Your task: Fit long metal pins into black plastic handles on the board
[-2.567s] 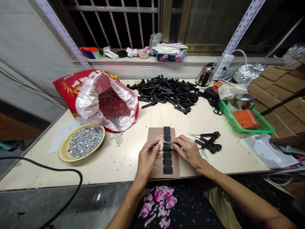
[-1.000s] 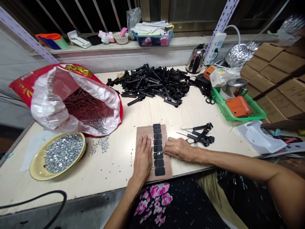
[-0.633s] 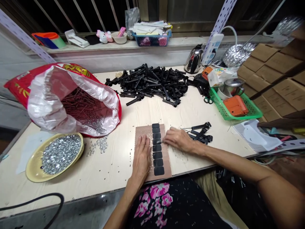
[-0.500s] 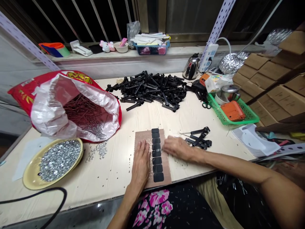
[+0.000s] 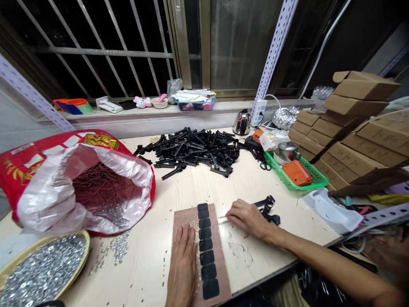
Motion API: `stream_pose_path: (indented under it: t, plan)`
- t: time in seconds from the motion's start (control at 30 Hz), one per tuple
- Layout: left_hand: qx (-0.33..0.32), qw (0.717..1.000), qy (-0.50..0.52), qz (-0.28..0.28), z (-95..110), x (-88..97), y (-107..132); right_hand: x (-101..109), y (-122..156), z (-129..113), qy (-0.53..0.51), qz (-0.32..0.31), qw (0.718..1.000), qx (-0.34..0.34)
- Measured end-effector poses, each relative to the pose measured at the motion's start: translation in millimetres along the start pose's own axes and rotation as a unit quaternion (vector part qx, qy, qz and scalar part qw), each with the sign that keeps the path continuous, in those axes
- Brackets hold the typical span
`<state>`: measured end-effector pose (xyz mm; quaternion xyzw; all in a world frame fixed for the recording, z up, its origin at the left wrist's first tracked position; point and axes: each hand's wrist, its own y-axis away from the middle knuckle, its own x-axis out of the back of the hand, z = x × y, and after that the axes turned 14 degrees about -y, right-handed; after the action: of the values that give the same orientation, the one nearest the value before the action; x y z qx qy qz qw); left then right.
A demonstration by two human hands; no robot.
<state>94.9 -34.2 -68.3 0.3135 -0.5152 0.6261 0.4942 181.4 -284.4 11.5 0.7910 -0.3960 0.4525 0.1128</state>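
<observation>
RIGHT HAND (image 5: 247, 219): fingers closed, apparently pinching a thin metal pin (image 5: 223, 217).
PIN: long axis runs roughly 3-to-9, tip at 9, just short of the row of black pads (image 5: 205, 245).
LEFT HAND (image 5: 182, 266): open, flat on a brown board (image 5: 223, 273), holding nothing, just left of the row.
PADS: lined up 12-to-6 along the board, between both hands, with neither clearly nearer.
AROUND: black plastic parts (image 5: 271, 219) lie at the right hand's 2 o'clock; a heap of black plastic pieces (image 5: 194, 151) lies at 12 on the counter (image 5: 143, 273).
</observation>
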Motion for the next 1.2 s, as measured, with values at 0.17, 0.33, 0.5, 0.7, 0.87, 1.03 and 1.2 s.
stream_pose_path:
  t: [0.17, 0.33, 0.5, 0.7, 0.87, 1.03, 1.2]
  plan:
    - [0.026, 0.999, 0.027, -0.008, -1.4, -3.5, 3.6, 16.2, 21.7, 43.7, 0.124, 0.04, 0.983, -0.129]
    - [0.02, 1.0, 0.019, -0.013, -3.6, -5.5, 4.4, 42.5, -1.0, 45.7, 0.11, 0.068, 0.981, -0.144]
    - [-0.003, 1.0, 0.016, 0.002, -6.8, -4.7, 4.5, 57.8, -92.4, 46.2, 0.123, 0.091, 0.972, -0.177]
    - [-0.003, 1.0, 0.019, 0.008, -12.4, -7.0, 4.4, 36.2, -183.6, 57.9, 0.143, 0.069, 0.95, -0.27]
    - [0.002, 1.0, 0.022, 0.006, -13.9, -9.9, 6.3, 0.0, -184.3, 54.3, 0.121, 0.04, 0.957, -0.26]
    - [0.0, 1.0, 0.012, 0.024, -1.4, 8.5, 1.6, -4.5, -152.0, 36.9, 0.061, 0.05, 0.971, -0.226]
    - [-0.072, 0.993, -0.049, 0.075, 21.5, 51.9, -44.1, 3.5, -122.2, -5.5, -0.178, 0.023, 0.968, -0.177]
